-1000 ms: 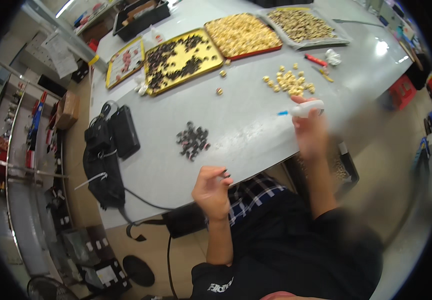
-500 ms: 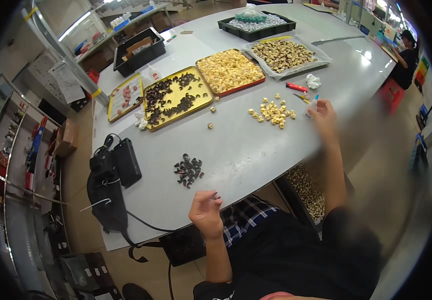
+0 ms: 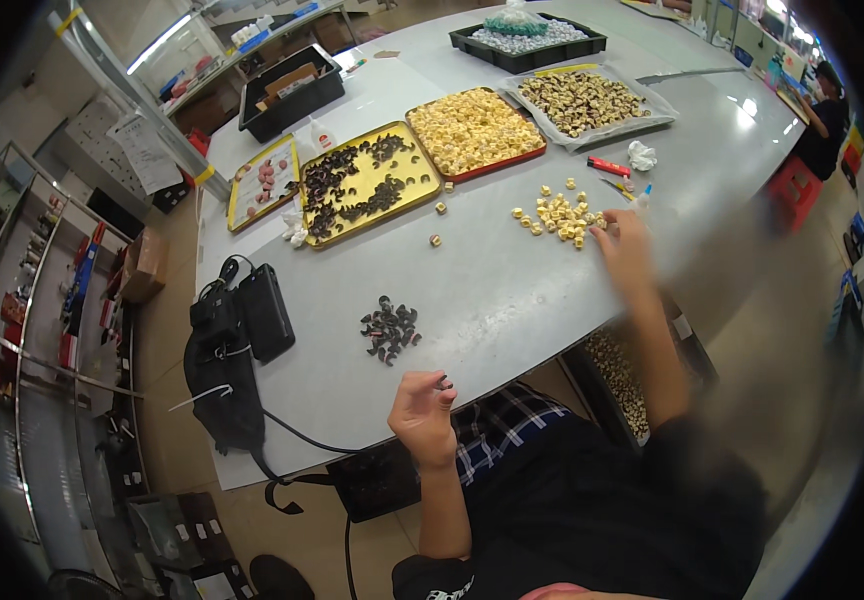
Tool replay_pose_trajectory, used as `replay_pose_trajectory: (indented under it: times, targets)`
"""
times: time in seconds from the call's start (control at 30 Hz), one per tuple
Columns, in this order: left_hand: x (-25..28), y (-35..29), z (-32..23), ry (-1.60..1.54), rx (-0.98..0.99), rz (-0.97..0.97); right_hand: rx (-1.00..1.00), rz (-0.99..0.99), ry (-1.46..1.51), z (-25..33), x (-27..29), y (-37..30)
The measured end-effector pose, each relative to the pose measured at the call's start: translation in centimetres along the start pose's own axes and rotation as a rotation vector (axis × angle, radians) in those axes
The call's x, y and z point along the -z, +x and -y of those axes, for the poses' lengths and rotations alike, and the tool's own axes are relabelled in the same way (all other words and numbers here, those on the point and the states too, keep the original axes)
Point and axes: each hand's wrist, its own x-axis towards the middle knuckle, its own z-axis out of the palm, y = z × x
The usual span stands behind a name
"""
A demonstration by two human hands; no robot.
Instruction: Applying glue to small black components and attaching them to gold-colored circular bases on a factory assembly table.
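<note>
A small dark part (image 3: 443, 382) sits pinched in my left hand (image 3: 420, 415) at the table's (image 3: 512, 300) near edge. My right hand (image 3: 624, 245), blurred, grip unclear, touches yellow pieces (image 3: 557, 215) at one o'clock.

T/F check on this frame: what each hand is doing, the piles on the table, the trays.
1. The right hand reaches to the loose pile of small yellow pieces. True.
2. The left hand lies flat on the pile of dark pieces. False: it is raised near the table edge, apart from that pile, with a small dark piece pinched at its fingertips.
3. The gold tray holds dark pieces. True.
4. The red-rimmed tray is empty. False: it is filled with yellow pieces.
5. The black pouch sits to the person's right. False: it is on the left side of the table, beside a black box.
</note>
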Motion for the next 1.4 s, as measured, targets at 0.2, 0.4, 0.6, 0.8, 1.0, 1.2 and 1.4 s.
replay_pose_trajectory:
  times: [0.2,0.4,0.6,0.8,1.0,1.2,1.4]
  targets:
    - [0.1,0.0,0.1,-0.050,-0.012,-0.002,-0.026,0.054,0.007,0.0,0.0,-0.3]
    - [0.0,-0.2,-0.2,-0.024,0.012,0.002,-0.287,0.203,0.626,7.4,2.8,-3.7]
    - [0.2,-0.1,0.3,-0.029,-0.032,0.029,-0.439,0.772,1.344,13.9,0.5,-9.0]
    - [-0.1,-0.1,0.0,0.032,-0.030,0.044,-0.646,0.995,1.482,14.4,0.0,-9.0]
    - [0.1,0.0,0.1,0.047,-0.082,0.089,-0.631,1.126,1.497,14.1,-0.5,-8.9]
    - [0.1,0.0,0.1,0.089,-0.093,0.096,-0.592,1.179,1.537,13.9,-0.1,-8.6]
    - [-0.3,-0.5,0.6,0.334,-0.190,0.083,-0.629,1.168,1.519,13.6,0.5,-8.6]
